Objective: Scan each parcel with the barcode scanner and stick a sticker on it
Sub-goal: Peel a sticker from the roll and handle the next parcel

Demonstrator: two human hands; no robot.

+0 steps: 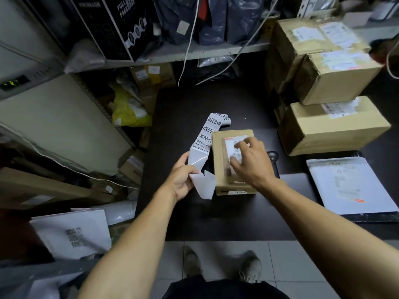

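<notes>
One parcel lies lengthwise away.

Both my bare forearms reach forward. My left hand curls, thumb and fingers pinching something thin. My right hand is palm down, fingertips spread and pressing downward.

The scene was lit dimly and softly from above, and the dark table at the centre was left nearly black. Strong wide-angle bending was seen at the edges. The cardboard boxes at the upper right were blurred, and fine print was smeared.
</notes>
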